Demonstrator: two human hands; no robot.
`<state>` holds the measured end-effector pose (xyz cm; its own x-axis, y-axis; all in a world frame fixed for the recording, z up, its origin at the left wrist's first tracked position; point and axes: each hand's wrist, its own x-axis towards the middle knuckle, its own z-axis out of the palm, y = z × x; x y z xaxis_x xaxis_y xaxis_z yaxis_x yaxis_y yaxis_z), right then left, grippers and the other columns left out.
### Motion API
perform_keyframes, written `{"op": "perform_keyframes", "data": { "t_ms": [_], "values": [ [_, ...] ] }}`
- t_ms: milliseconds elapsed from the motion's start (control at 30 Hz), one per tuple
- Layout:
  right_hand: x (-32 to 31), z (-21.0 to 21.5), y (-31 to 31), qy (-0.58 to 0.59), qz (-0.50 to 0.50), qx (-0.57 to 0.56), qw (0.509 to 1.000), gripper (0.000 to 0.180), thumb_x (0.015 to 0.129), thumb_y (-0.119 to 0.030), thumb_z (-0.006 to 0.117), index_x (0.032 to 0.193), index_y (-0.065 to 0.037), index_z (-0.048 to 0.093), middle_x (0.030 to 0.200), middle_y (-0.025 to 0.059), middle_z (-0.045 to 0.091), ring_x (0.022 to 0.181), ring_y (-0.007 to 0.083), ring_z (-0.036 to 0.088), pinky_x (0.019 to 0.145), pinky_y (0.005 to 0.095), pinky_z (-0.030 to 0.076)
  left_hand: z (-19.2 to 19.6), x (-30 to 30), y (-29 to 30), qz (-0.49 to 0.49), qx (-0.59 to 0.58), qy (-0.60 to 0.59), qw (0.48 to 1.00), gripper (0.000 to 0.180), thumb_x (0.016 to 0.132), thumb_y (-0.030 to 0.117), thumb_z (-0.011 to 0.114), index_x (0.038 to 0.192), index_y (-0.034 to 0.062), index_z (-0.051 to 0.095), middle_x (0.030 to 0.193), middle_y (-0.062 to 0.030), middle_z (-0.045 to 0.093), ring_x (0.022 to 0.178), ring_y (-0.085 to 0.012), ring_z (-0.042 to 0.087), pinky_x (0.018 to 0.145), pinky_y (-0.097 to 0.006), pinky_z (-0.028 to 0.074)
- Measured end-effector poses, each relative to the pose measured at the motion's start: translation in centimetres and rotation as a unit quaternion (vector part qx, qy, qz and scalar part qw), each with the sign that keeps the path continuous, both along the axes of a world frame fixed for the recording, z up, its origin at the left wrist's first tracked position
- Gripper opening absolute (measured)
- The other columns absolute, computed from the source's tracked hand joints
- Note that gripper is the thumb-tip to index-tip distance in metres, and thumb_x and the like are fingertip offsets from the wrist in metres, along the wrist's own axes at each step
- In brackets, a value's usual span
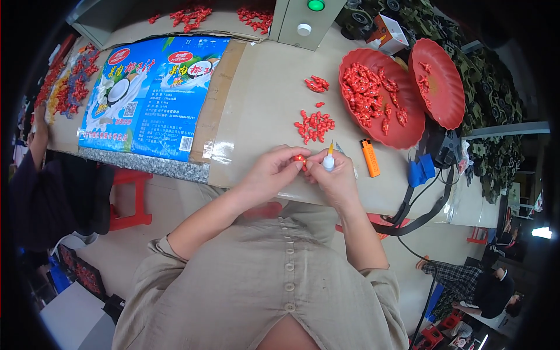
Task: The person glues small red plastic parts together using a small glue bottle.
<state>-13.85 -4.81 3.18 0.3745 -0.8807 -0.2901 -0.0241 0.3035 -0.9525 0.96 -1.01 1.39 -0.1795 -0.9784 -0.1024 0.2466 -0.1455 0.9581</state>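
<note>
Between the fingertips of my left hand is a small shiny red piece, pinched just above the table's near edge. My right hand grips a small white glue bottle with a yellow tip pointing up and away. Its thumb and fingertips meet the left fingers beside the red piece, so part of that piece is hidden. Just beyond my hands lies a loose cluster of small red pieces. A smaller bunch of red pieces sits farther back.
Right of my hands lies an orange lighter. A red scalloped tray holds many red pieces; a second red tray overlaps behind it. Flattened blue printed cardboard covers the left. A grey box with a green light stands behind. Black straps hang at right.
</note>
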Motion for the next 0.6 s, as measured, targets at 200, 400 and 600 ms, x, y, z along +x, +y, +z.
{"op": "perform_keyframes", "data": {
  "t_ms": [200, 400, 600],
  "values": [
    [-0.52, -0.36, 0.17, -0.008, 0.005, -0.021, 1.0, 0.005, 0.074, -0.005, 0.058, 0.077, -0.002, 0.055, 0.068, 0.0033, 0.057, 0.059, 0.0073, 0.052, 0.054, 0.0192, 0.042, -0.32, 0.23, 0.22, -0.006, -0.024, 0.0, 1.0, 0.023, 0.084, 0.006, 0.045, 0.106, 0.0004, 0.051, 0.083, -0.0015, 0.045, 0.07, -0.0052, 0.045, 0.06, -0.019, 0.039],
    [-0.61, -0.23, 0.13, -0.007, 0.011, -0.01, 1.0, 0.009, 0.073, -0.005, 0.059, 0.079, -0.001, 0.054, 0.07, 0.0005, 0.055, 0.061, 0.0037, 0.048, 0.054, 0.0173, 0.039, -0.28, -0.35, 0.54, 0.035, -0.056, 0.034, 0.997, 0.022, 0.084, 0.004, 0.044, 0.105, 0.0001, 0.05, 0.092, -0.0048, 0.046, 0.077, -0.009, 0.051, 0.068, -0.021, 0.044],
    [-0.69, 0.13, -0.01, -0.031, 0.017, -0.005, 0.999, 0.009, 0.074, -0.005, 0.059, 0.079, -0.001, 0.053, 0.072, 0.0023, 0.056, 0.063, 0.005, 0.051, 0.057, 0.0182, 0.041, -0.44, -0.43, 0.59, 0.037, -0.115, -0.03, 0.992, 0.02, 0.083, 0.0, 0.043, 0.102, -0.0007, 0.05, 0.096, -0.0065, 0.046, 0.084, -0.0118, 0.052, 0.073, -0.023, 0.045]
  ]
}}
